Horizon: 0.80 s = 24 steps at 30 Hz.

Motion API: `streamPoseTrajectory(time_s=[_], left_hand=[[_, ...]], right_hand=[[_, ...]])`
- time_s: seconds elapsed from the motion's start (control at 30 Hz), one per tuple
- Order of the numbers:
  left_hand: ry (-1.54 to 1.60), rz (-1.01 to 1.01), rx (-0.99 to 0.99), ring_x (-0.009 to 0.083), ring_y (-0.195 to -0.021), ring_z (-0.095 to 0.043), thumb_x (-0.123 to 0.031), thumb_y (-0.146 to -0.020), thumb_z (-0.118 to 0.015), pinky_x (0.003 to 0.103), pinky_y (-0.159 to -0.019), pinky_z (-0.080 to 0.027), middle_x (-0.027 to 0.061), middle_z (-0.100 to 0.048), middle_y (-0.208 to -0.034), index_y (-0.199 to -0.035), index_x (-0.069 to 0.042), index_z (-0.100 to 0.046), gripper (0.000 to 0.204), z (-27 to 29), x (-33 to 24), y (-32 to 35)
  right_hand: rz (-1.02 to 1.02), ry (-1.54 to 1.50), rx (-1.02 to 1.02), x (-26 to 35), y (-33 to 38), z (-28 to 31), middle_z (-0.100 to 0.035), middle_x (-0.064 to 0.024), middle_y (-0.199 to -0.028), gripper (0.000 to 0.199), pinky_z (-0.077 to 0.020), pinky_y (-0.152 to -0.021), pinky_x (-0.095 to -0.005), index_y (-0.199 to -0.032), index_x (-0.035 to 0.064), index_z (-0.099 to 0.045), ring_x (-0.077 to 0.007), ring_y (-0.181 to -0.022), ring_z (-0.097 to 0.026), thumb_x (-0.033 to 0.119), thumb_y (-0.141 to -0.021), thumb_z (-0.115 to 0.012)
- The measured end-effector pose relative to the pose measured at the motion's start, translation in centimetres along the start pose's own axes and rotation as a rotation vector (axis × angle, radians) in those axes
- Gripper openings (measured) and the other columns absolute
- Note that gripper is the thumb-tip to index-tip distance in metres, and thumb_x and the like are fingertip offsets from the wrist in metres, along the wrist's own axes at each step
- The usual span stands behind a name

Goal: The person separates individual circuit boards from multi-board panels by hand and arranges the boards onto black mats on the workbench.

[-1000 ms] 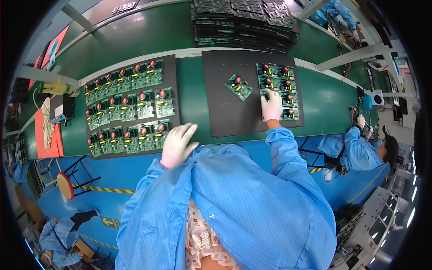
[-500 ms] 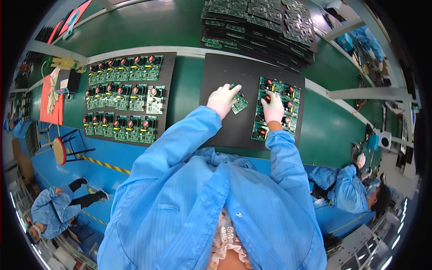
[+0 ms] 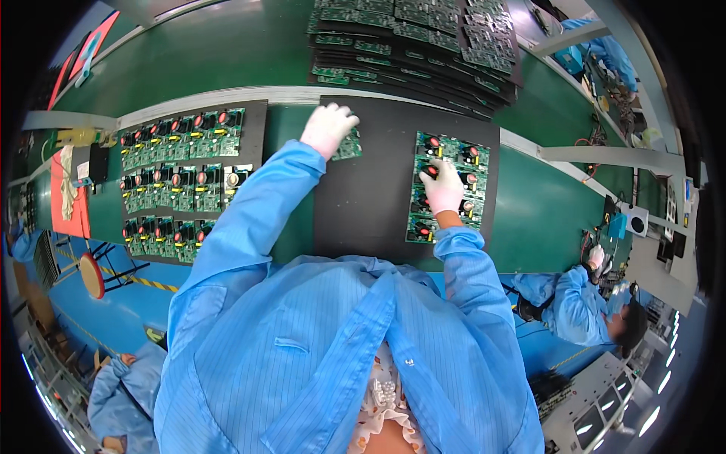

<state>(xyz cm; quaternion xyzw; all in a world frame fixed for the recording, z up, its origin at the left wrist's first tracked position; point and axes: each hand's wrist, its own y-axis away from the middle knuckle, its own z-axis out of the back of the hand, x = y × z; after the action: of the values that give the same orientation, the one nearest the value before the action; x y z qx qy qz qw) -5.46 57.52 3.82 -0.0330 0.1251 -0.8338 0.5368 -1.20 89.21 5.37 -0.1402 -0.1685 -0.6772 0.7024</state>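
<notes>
Several black sheets (image 3: 363, 216) bear green circuit boards (image 3: 348, 147).

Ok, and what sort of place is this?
Probably an electronics assembly workshop: green circuit boards lie in rows on a black sheet, a stack of boards stands farther back on the green bench, and a co-worker in a blue coat sits to the right.

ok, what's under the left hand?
Part of a green board shows by the left hand, over the black sheet. The hand covers the rest of that board, so its parts there, and whether the fingertips grip it, can't be seen.
</notes>
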Motion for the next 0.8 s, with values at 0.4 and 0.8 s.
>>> streamPoseTrajectory(time_s=[0.4, 0.8], left_hand=[[1.039, 1.041, 0.186, 0.029, -0.105, -0.064, -0.034, -0.072, -0.084, 0.035, -0.092, -0.052, 0.0206, -0.06, -0.116, -0.136, 0.007, -0.05, 0.083, -2.1, -18.3, -0.3], [0.801, 1.26, 0.12, 0.031, -0.103, -0.063, -0.038, -0.068, -0.086, 0.037, -0.094, -0.051, 0.0215, -0.058, -0.115, -0.134, 0.009, -0.052, 0.088, -2.2, -20.7, -2.0]], right_hand=[[0.45, -0.016, 0.096, 1.1, -7.0, 1.9, -0.064, -0.0054, -0.11, 0.036, -0.0524, -0.084, -0.0362, -0.113, 0.0166, -0.069, -0.026, -0.095, -0.064, 0.023, -0.078, -0.073], [0.419, 0.204, 0.363, -3.0, -12.6, 6.6, -0.064, -0.0077, -0.111, 0.039, -0.0521, -0.086, -0.0393, -0.117, 0.0188, -0.067, -0.0278, -0.095, -0.064, 0.023, -0.079, -0.072]])
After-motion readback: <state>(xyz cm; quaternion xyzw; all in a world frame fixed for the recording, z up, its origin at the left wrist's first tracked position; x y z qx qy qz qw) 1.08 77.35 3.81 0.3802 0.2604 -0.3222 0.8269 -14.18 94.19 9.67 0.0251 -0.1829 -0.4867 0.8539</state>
